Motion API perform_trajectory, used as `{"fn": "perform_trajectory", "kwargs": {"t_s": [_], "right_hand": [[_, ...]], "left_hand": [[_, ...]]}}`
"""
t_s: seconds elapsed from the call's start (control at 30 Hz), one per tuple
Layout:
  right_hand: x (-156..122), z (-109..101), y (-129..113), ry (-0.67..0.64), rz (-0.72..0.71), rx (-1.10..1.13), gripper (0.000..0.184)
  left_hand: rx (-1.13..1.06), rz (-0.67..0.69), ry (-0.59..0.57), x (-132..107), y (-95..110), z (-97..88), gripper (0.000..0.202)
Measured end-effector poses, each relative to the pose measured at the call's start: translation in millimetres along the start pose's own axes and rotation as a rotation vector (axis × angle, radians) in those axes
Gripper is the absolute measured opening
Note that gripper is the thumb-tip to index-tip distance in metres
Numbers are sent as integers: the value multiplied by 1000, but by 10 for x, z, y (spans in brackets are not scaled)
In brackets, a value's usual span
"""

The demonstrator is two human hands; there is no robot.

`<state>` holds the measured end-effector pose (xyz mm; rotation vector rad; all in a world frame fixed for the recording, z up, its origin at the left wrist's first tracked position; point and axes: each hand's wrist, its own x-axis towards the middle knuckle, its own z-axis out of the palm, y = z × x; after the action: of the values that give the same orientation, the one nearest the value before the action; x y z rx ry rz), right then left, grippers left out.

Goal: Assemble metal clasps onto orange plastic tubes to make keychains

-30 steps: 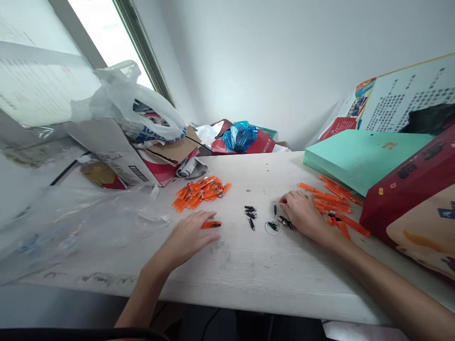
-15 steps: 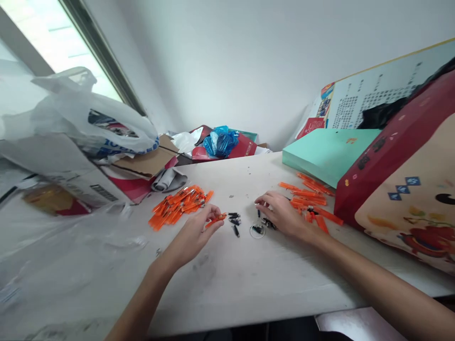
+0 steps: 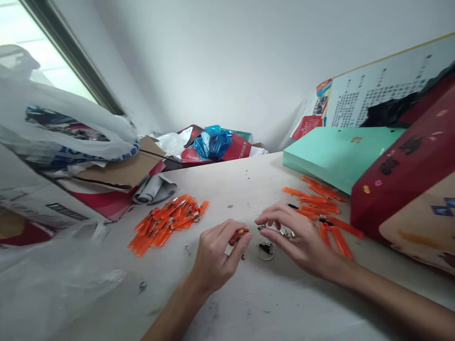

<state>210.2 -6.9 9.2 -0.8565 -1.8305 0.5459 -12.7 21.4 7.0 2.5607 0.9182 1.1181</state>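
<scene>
My left hand (image 3: 216,253) is raised a little over the white table (image 3: 270,303), its fingers pinched on one orange plastic piece (image 3: 240,233). My right hand (image 3: 296,234) faces it, thumb and forefinger pinching a small metal part (image 3: 261,227). Between and below them lies a clear round ring (image 3: 266,249) with small dark parts inside. A pile of orange pieces with metal ends (image 3: 167,220) lies to the left. Longer orange strips (image 3: 325,208) lie to the right, behind my right hand.
A mint-green box (image 3: 337,154) and a dark red box (image 3: 405,175) stand at the right. Cardboard boxes and a white plastic bag (image 3: 67,128) crowd the left. A blue bag (image 3: 211,142) lies at the back. Clear plastic sheet (image 3: 53,284) covers the near left.
My left hand lifted an orange piece from the table and brought it toward the right hand. The right hand picked up a small metal part. The view has moved closer and to the right.
</scene>
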Motion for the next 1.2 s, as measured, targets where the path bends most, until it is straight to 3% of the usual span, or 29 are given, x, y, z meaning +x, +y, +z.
{"fn": "perform_trajectory", "kwargs": {"t_s": [0.5,0.6,0.9,1.2], "right_hand": [[-104,93,-11,-42,-11,68,21],[-91,91,-29,-32,8,69,18],[-85,76,-20,-49,21,105,16],[-43,-20,-13,-72,56,80,13]], "left_hand": [[25,175,19,-22,67,9,13],[37,140,23,-28,75,10,2],[-7,62,46,-48,97,7,12],[-117,-48,-36,-20,122,-1,15]]}}
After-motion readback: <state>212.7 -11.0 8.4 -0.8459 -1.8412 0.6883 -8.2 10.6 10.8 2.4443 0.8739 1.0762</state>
